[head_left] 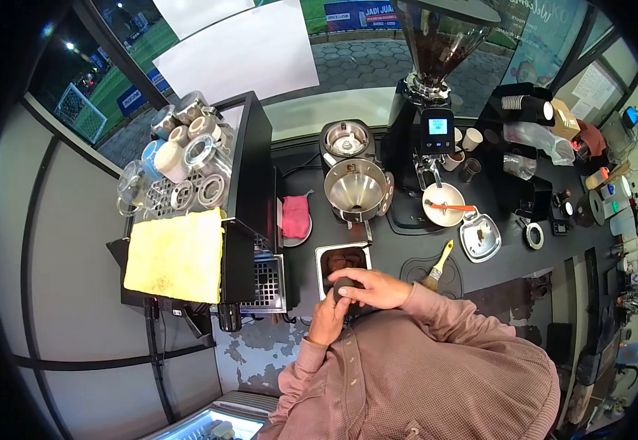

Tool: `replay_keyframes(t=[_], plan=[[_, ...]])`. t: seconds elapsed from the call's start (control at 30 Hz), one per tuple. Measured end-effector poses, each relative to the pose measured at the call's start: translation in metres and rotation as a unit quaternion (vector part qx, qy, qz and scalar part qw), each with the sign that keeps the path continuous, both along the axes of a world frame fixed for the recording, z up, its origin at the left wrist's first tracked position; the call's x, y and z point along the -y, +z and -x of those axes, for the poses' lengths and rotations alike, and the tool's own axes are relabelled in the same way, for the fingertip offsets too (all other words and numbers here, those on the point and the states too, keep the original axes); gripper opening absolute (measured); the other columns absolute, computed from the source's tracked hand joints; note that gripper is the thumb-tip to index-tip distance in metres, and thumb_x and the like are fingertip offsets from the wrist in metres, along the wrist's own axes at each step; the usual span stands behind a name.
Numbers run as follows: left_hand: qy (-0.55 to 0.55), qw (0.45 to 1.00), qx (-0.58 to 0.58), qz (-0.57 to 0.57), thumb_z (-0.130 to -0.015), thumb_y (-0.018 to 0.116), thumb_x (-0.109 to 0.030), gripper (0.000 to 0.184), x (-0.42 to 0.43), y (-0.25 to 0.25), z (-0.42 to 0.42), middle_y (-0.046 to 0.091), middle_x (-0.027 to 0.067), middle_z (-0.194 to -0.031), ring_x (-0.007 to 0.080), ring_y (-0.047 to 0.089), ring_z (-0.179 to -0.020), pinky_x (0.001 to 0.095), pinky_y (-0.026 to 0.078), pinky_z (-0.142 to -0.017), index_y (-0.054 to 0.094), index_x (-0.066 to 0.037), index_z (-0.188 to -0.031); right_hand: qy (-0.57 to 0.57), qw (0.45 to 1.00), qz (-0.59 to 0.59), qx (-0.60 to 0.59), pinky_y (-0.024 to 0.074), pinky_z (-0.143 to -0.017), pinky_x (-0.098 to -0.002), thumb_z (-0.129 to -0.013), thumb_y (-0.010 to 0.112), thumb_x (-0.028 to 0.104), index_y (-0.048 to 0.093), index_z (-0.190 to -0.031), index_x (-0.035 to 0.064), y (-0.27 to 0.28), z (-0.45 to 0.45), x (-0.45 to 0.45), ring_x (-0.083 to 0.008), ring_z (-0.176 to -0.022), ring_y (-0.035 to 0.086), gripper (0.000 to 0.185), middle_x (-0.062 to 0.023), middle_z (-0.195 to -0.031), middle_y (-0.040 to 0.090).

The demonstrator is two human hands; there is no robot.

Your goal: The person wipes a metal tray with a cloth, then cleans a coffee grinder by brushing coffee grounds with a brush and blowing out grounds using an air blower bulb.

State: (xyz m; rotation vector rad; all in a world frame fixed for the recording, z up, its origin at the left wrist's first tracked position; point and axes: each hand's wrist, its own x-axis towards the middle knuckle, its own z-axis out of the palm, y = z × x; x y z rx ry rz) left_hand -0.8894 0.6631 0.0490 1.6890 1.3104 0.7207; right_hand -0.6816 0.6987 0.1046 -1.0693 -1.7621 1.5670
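Observation:
My left hand (327, 320) is closed round a dark, rounded thing (344, 284), held upright close to my body. My right hand (379, 288) comes in from the right, its fingers curled over the top of the same thing. Its lower part is hidden by my hands, so its exact kind does not show. Just beyond my fingers sits a white-rimmed square container (367, 251) with brown grounds (341, 260) inside. A brush (436, 268) with a yellow handle lies to the right of my right hand.
An espresso machine (251, 154) with cups and a yellow cloth (174, 257) on it stands left. A metal funnel-like bowl (355, 189), a coffee grinder (429, 121), a white bowl (443, 199) and a small tray (480, 238) line the counter. A pink cloth (296, 216) lies beside the machine.

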Motion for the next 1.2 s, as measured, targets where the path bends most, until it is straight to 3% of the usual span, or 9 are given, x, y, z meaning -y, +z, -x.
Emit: replay_keyframes(t=[0.17,0.3,0.37,0.43,0.5,0.63,0.77,0.87,1.2], plan=[[0.036,0.996,0.052,-0.07,-0.103,0.066,-0.022,0.063,0.003,0.011,-0.015,0.06,0.0273,-0.136,0.0404,0.065,-0.118,0.0437,0.053,-0.096,0.035,-0.001,-0.155,-0.023,0.995,-0.073,0.066,0.059,-0.074,-0.0369,-0.11,0.05,0.029,0.051,-0.15,0.0082,-0.026,0.002,0.001,-0.0224,-0.078,0.074,0.045,-0.0166,-0.113,0.073],[0.003,0.995,0.0,-0.1,-0.106,0.06,-0.02,0.053,-0.002,0.003,-0.01,0.066,0.0233,-0.124,0.0327,0.069,-0.109,0.0399,0.054,-0.093,0.038,-0.001,-0.151,-0.04,0.966,0.204,-0.156,0.0615,-0.072,-0.034,-0.112,0.044,0.028,0.055,-0.144,0.0047,-0.042,-0.035,-0.021,-0.0208,-0.075,0.074,0.041,-0.0176,-0.111,0.076],[0.04,0.996,0.071,0.032,-0.109,0.053,-0.021,0.046,-0.002,0.0,-0.007,0.066,0.0149,-0.116,0.0194,0.068,-0.096,0.0322,0.055,-0.083,0.039,0.0,-0.147,-0.132,0.957,0.242,-0.089,0.0617,-0.072,-0.0326,-0.109,0.05,0.031,0.054,-0.142,0.0038,-0.075,-0.08,-0.054,-0.0215,-0.079,0.073,0.043,-0.0163,-0.121,0.072],[0.034,0.997,0.068,0.004,-0.11,0.051,-0.021,0.043,-0.002,0.001,-0.009,0.067,0.0114,-0.106,0.0151,0.067,-0.088,0.0308,0.055,-0.079,0.04,0.0,-0.146,-0.367,0.887,0.236,-0.149,0.0616,-0.082,-0.035,-0.105,0.061,0.036,0.048,-0.144,0.0017,-0.109,-0.099,-0.075,-0.0241,-0.097,0.071,0.054,-0.017,-0.132,0.066],[0.023,0.996,0.078,0.025,-0.11,0.05,-0.021,0.043,-0.001,0.001,-0.011,0.067,0.0121,-0.108,0.0157,0.067,-0.089,0.0308,0.055,-0.079,0.04,0.0,-0.146,-0.45,0.842,0.228,-0.192,0.0578,-0.094,-0.0408,-0.101,0.068,0.037,0.039,-0.152,0.0024,-0.13,-0.11,-0.099,-0.0284,-0.12,0.063,0.068,-0.018,-0.143,0.057],[0.003,0.997,0.065,0.034,-0.11,0.052,-0.023,0.044,0.0,0.004,-0.019,0.067,0.0102,-0.108,0.0155,0.066,-0.089,0.0311,0.055,-0.08,0.041,0.0,-0.145,-0.412,0.795,0.278,-0.347,0.0455,-0.111,-0.0463,-0.099,0.073,0.043,0.027,-0.162,0.0053,-0.156,-0.123,-0.132,-0.0315,-0.136,0.052,0.087,-0.0149,-0.152,0.049],[0.001,0.999,0.037,0.035,-0.109,0.054,-0.022,0.046,-0.001,0.005,-0.023,0.069,0.0096,-0.107,0.0167,0.068,-0.09,0.0322,0.055,-0.083,0.04,0.0,-0.147,-0.372,0.795,0.315,-0.36,0.0494,-0.103,-0.0396,-0.104,0.067,0.035,0.062,-0.139,0.0195,-0.157,-0.126,-0.148,-0.0188,-0.126,0.057,0.039,0.002,-0.132,0.065],[0.018,0.999,0.045,0.023,-0.108,0.055,-0.024,0.046,0.001,0.009,-0.023,0.069,0.012,-0.105,0.0202,0.07,-0.089,0.0349,0.055,-0.085,0.042,-0.001,-0.146,-0.344,0.792,0.341,-0.373,0.0513,-0.096,-0.0353,-0.104,0.067,0.035,0.067,-0.131,0.0208,-0.16,-0.133,-0.149,-0.0144,-0.113,0.061,0.03,0.0049,-0.124,0.067],[0.032,0.998,0.037,0.033,-0.109,0.053,-0.025,0.046,0.001,0.007,-0.02,0.069,0.0118,-0.105,0.0211,0.07,-0.091,0.035,0.055,-0.086,0.041,-0.001,-0.147,-0.301,0.809,0.3,-0.406,0.0512,-0.097,-0.0369,-0.104,0.067,0.03,0.06,-0.131,0.0144,-0.172,-0.137,-0.143,-0.0175,-0.11,0.063,0.033,-0.0009,-0.123,0.066]])
